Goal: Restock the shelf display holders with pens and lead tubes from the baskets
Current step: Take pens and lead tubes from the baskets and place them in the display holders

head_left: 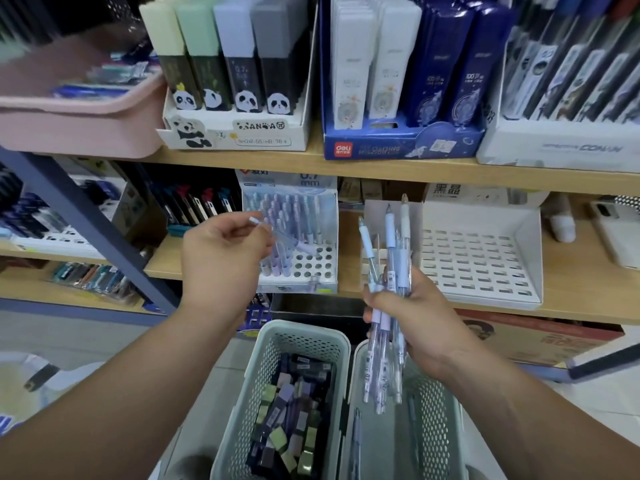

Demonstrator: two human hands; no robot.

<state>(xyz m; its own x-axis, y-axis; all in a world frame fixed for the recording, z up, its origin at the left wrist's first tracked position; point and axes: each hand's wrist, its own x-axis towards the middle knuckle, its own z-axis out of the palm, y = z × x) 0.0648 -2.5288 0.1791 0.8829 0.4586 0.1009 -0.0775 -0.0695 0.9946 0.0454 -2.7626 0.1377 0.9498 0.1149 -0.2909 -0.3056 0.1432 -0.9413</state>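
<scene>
Shelf front [381, 168]; pen [291, 241] pinched in left fingers [258, 242], pen bundle [391, 237] clamped in right fingers [375, 301]

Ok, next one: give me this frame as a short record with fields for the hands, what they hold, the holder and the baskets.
left hand: pinches one pen, held in front of the holder
right hand: grips a bunch of pens, roughly upright
holder: middle shelf; back rows filled, front holes open
left basket: lead tubes
right basket: a few loose pens
tray: white, slotted, right of the holder
</scene>
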